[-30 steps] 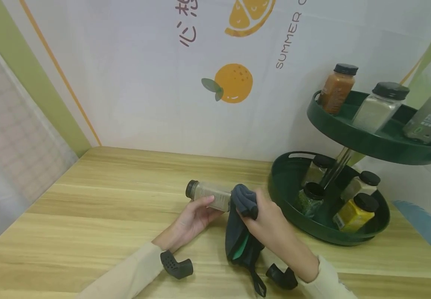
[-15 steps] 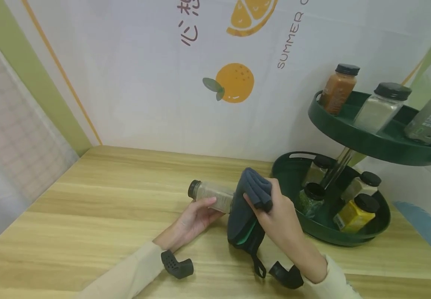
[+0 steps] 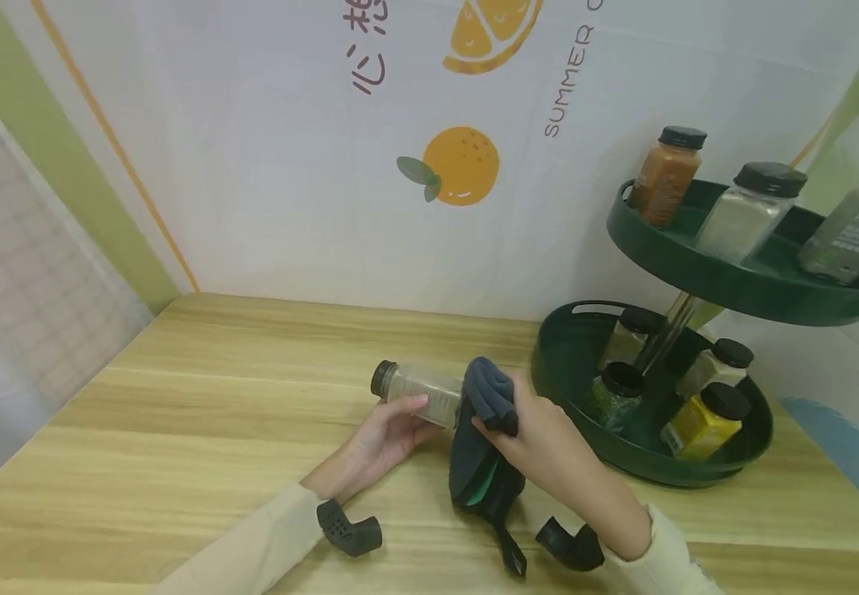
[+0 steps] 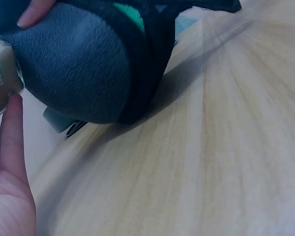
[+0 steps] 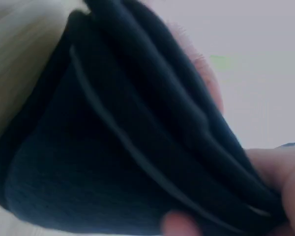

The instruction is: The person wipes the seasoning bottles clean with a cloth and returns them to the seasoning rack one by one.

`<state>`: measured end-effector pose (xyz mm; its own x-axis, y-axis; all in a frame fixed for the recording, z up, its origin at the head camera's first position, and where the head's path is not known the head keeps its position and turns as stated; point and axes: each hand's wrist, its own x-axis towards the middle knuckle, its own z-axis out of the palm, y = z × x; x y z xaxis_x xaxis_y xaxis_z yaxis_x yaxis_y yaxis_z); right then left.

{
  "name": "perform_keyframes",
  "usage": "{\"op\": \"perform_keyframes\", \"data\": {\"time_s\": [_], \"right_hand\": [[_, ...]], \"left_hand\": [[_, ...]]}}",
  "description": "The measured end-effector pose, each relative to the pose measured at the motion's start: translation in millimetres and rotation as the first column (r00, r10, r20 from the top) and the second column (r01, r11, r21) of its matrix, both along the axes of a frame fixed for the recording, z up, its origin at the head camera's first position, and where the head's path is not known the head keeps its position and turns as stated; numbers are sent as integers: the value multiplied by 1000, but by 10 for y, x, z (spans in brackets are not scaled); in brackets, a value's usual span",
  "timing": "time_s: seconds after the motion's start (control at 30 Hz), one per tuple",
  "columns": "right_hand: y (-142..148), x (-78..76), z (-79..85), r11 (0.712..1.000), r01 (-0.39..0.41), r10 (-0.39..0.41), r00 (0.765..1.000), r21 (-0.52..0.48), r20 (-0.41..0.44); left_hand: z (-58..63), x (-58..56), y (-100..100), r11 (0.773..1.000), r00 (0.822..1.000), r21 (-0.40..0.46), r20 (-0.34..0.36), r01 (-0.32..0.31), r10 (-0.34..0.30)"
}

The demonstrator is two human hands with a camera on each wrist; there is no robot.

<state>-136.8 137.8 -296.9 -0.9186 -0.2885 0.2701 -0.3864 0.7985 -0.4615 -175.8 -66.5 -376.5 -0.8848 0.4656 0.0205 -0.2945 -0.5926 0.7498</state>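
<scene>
My left hand (image 3: 388,442) grips a clear spice jar (image 3: 423,393) with a black lid, tilted on its side with the lid to the left. A folded dark blue-grey cloth (image 3: 474,454) with a green patch and a hanging loop is held in my right hand (image 3: 536,426). The cloth covers the jar's base end. In the left wrist view the jar's corner (image 4: 4,73) meets the cloth (image 4: 78,64), and a fingertip presses the cloth from above. Folds of the cloth (image 5: 103,147) fill most of the right wrist view.
A two-tier dark green rack (image 3: 697,475) stands at the right on the wooden table (image 3: 213,430). Its upper tier (image 3: 756,293) bears 3 spice jars; several more stand on the lower one. A printed cloth (image 3: 288,182) hangs behind the table.
My right hand has moved the cloth up and to the right, then back down and left at the jar's base. The left hand and jar have hardly moved.
</scene>
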Motion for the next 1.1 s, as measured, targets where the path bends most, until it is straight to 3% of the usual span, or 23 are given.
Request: {"op": "perform_keyframes", "data": {"time_s": [0.17, 0.33, 0.6, 0.93, 1.1], "right_hand": [[-16, 43, 27, 992, -69, 61, 995, -108, -81], [-26, 73, 43, 990, -90, 77, 990, -111, -114], [13, -42, -55, 997, -46, 43, 998, -61, -45], [-47, 95, 76, 990, -76, 65, 994, -121, -90], [-27, 37, 38, 994, -63, 59, 997, -92, -51]], "left_hand": [[-11, -5, -9, 1000, 1000, 20, 3, 12, -12], [-8, -13, -6, 1000, 1000, 20, 24, 8, -8], [-12, 2, -13, 1000, 1000, 12, 25, 4, -5], [-9, 1, -35, 1000, 1000, 8, 3, 26, -26], [-12, -2, -33, 1000, 1000, 16, 11, 24, -25]]}}
